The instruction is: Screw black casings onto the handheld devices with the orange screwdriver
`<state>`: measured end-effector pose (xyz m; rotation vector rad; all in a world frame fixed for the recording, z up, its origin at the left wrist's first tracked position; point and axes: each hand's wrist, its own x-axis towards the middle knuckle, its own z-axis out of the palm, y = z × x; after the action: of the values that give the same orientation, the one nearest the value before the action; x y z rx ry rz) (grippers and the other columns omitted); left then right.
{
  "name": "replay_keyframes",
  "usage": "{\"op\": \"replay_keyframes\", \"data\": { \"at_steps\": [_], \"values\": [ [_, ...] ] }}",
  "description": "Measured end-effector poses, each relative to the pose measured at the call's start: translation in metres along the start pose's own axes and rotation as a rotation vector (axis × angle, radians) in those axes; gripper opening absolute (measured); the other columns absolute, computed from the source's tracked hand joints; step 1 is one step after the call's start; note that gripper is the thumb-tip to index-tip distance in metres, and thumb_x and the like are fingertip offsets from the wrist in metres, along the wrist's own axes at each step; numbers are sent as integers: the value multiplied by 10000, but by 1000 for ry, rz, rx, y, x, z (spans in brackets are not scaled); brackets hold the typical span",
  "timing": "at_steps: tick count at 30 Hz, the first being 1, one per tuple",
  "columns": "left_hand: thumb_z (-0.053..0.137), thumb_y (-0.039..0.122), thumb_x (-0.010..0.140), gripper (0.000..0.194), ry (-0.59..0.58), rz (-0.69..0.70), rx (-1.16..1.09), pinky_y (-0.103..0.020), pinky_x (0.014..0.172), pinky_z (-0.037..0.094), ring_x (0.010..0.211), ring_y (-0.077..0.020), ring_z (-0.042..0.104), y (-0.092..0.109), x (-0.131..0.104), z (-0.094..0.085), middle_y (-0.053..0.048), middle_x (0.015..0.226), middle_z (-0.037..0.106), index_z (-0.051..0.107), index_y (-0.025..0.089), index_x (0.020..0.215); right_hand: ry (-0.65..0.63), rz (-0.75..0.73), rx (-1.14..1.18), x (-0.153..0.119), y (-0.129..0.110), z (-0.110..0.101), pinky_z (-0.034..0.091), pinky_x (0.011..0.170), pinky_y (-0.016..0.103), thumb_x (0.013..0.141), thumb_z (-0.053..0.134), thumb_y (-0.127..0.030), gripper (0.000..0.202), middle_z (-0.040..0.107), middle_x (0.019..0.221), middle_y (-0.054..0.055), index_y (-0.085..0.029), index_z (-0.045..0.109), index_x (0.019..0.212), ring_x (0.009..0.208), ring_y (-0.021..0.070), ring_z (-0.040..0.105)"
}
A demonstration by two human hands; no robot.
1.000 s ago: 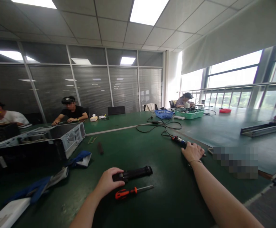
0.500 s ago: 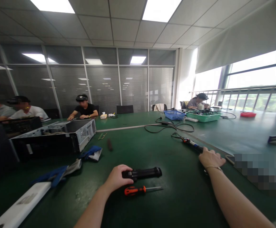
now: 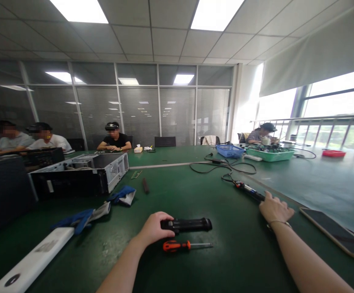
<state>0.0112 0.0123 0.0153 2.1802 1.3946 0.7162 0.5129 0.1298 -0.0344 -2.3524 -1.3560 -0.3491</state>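
Note:
My left hand point(image 3: 158, 228) is closed round the left end of a black, flashlight-like cylinder point(image 3: 193, 224) lying crosswise on the green table point(image 3: 226, 260). Just in front of it lies a screwdriver point(image 3: 177, 246) with an orange and black handle, its shaft pointing right. Out to the right, my right hand point(image 3: 276, 208) has its fingers curled over the near black end of a corded, pen-shaped tool point(image 3: 250, 190). That tool has red, blue and clear parts at its far end; its near tip is hidden by the hand.
A smartphone point(image 3: 337, 234) lies beside my right forearm. Leftward are blue-grey gloves point(image 3: 123, 195), a long white object point(image 3: 36, 260), an opened computer case point(image 3: 70, 181) and a brown strip point(image 3: 145, 185). Farther back are a cable point(image 3: 216, 162), blue basket point(image 3: 229, 151), green basket point(image 3: 270, 154) and seated people.
My view has turned slightly left, so everything sits a little farther right. Both hands keep their places on the black cylinder and the corded tool.

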Motion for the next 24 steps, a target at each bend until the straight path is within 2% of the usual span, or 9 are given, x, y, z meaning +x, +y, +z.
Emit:
{"op": "replay_keyframes", "data": {
  "at_steps": [3, 10, 19, 24],
  "values": [
    [784, 381, 620, 442, -4, -3, -1, -316, 901, 455, 1023, -265, 614, 2, 0, -1, -59, 1097, 685, 732, 217, 1028, 22, 6, 17, -3, -8, 1, 367, 778, 522, 857, 379, -320, 531, 605, 1145, 212, -217, 438, 1375, 1057, 391, 538],
    [779, 377, 619, 440, -11, -24, -6, -324, 903, 460, 1027, -262, 612, 5, 0, -2, -58, 1102, 681, 731, 224, 1028, 10, -120, 57, -10, -29, 1, 396, 780, 464, 859, 424, -328, 569, 630, 1130, 164, -241, 368, 1418, 1023, 345, 558],
    [786, 376, 618, 440, -4, -4, -16, -319, 888, 458, 1009, -257, 616, 2, 0, 0, -50, 1087, 685, 731, 219, 1025, -31, -358, 154, -34, -70, -3, 401, 805, 442, 873, 436, -282, 602, 645, 1102, 121, -267, 286, 1456, 1009, 328, 564],
    [794, 371, 610, 440, -3, -3, -13, -316, 883, 461, 996, -251, 619, 4, 0, -1, -42, 1070, 687, 733, 229, 1022, -99, -525, 271, -49, -93, -9, 384, 868, 416, 867, 457, -260, 619, 641, 1137, 91, -270, 279, 1460, 1033, 291, 561]
  ]
}}
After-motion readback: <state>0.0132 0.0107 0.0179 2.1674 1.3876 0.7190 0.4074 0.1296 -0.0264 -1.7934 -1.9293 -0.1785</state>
